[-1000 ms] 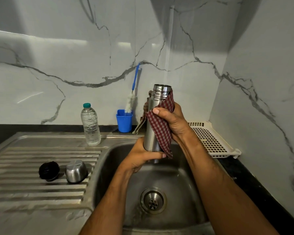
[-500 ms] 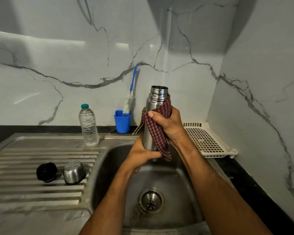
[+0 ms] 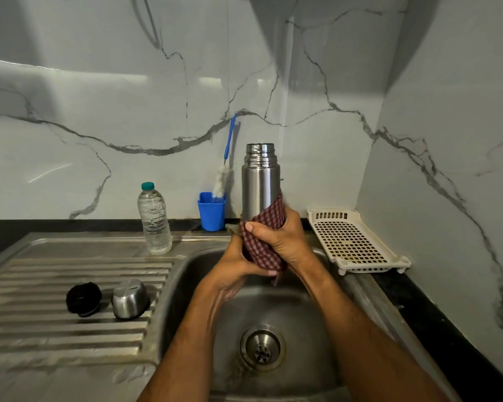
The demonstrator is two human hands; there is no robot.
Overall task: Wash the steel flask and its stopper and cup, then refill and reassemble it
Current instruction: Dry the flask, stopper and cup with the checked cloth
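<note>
The steel flask stands upright and uncapped above the sink basin. A red checked cloth is wrapped round its lower part. My right hand grips the cloth against the flask's base. Below it, my left hand holds the flask's bottom, which the cloth and fingers hide. On the ribbed draining board at the left the black stopper lies beside the steel cup, which rests mouth down.
A clear water bottle with a green cap stands behind the draining board. A blue holder with a bottle brush sits at the wall. A white perforated tray lies right of the sink. The drain is below my arms.
My right hand has slid the cloth down from the flask's neck and shoulder to its base, baring the upper body. The flask now stands straight upright.
</note>
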